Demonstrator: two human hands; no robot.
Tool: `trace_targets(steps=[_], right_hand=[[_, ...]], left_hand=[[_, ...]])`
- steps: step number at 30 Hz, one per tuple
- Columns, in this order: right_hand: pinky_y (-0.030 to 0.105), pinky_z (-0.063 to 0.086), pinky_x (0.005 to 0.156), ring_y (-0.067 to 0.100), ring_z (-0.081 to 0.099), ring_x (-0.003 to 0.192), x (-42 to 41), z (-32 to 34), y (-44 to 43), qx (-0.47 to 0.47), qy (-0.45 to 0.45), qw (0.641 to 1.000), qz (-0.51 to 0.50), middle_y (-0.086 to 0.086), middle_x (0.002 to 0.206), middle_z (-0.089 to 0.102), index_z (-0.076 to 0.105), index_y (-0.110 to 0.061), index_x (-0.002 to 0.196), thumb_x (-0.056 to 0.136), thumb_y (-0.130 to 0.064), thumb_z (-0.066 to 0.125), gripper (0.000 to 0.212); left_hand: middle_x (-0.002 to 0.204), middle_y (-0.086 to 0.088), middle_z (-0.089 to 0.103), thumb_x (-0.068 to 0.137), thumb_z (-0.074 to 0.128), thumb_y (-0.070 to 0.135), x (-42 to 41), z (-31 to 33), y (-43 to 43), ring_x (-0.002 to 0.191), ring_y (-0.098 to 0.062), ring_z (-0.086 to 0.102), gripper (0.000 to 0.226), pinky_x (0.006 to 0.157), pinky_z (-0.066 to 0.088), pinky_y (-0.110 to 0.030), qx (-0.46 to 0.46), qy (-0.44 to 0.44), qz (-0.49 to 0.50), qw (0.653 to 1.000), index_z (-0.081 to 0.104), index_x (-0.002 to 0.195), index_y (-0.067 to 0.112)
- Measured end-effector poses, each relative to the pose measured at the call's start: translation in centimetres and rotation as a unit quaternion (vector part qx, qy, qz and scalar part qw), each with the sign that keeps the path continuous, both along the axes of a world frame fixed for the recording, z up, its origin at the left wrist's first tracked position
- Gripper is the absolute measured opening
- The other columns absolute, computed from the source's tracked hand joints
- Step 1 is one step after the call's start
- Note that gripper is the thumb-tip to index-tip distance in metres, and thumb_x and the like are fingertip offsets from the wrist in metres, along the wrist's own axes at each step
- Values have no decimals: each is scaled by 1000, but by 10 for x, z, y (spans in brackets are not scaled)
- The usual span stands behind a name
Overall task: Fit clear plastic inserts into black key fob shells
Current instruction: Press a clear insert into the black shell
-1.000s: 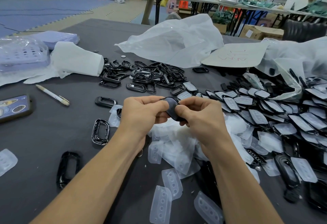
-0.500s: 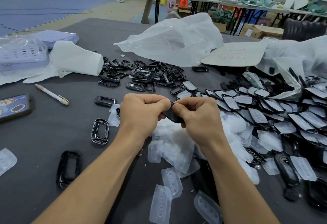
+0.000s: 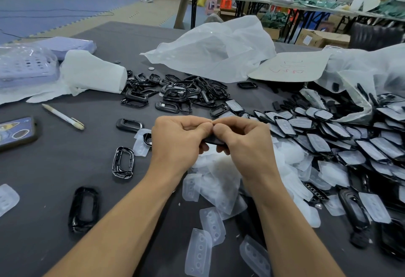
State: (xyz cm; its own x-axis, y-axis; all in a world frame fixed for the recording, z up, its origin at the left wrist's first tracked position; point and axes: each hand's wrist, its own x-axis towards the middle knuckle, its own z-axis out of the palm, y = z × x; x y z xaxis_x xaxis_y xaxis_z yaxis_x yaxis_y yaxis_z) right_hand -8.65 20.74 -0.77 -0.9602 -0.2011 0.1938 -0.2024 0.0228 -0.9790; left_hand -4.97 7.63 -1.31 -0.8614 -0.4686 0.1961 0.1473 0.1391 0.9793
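Just above the heap of clear inserts (image 3: 219, 178) on the table (image 3: 43, 167), the left hand (image 3: 177, 143) and the right hand (image 3: 245, 145) each pinch one end of a black shell (image 3: 213, 139). The thumbs meet tip to tip and the fingers curl beneath. Beyond the heap lie empty shells (image 3: 175, 92). To its right are the filled shells (image 3: 328, 132), and well to its left is a pen (image 3: 63, 116).

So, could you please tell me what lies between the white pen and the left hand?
In the head view, one empty black shell lies there on the table, with a clear insert beside the left hand.
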Motion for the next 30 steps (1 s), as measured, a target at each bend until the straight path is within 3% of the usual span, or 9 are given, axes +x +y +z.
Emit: trace_targets(steps=[5, 10, 17, 20, 25, 30], right_hand=[[24, 51, 55, 18, 65, 57, -1, 1, 5, -46, -20, 999, 4, 11, 70, 74, 77, -13, 96, 78, 8, 76, 29], [25, 51, 53, 21, 63, 55, -4, 2, 8, -59, -27, 998, 5, 13, 69, 74, 80, -18, 75, 79, 18, 69, 38], [23, 55, 54, 21, 69, 58, -1, 6, 9, -84, -82, 992, 53, 14, 75, 76, 81, -16, 75, 83, 27, 51, 53], [23, 55, 54, 23, 68, 59, -1, 5, 11, -80, -101, 990, 47, 16, 78, 77, 81, -14, 78, 81, 24, 48, 50], [24, 50, 51, 19, 64, 52, 0, 1, 7, -19, -29, 999, -2, 9, 67, 74, 80, -22, 70, 86, 11, 62, 41], [27, 49, 50, 22, 62, 54, -2, -1, 10, -7, -30, 999, -15, 14, 72, 74, 78, -23, 70, 92, 12, 54, 49]], left_hand=[[67, -5, 77, 87, 80, 7, 1, 2, 0, 50, -15, 66, 29, 50, 53, -21, 57, -3, -23, 998, 84, 74, 32], [74, -10, 79, 90, 76, 1, 2, 6, -9, 60, -19, 74, 26, 56, 57, -23, 12, -56, -121, 991, 84, 91, 25], [62, -15, 74, 84, 74, -11, -3, 4, -9, 48, -18, 66, 43, 47, 52, -22, 36, -72, -64, 995, 83, 68, 28], [64, -14, 75, 84, 75, -7, -3, 1, -9, 50, -20, 68, 35, 49, 53, -24, 46, -73, -60, 994, 84, 75, 25], [67, -14, 76, 85, 76, -3, -2, -2, -10, 52, -20, 68, 25, 51, 54, -25, 35, -79, -80, 993, 85, 87, 20], [65, -4, 76, 88, 77, 11, 3, -3, -4, 49, -15, 66, 22, 50, 53, -25, -37, -66, -76, 994, 84, 89, 32]])
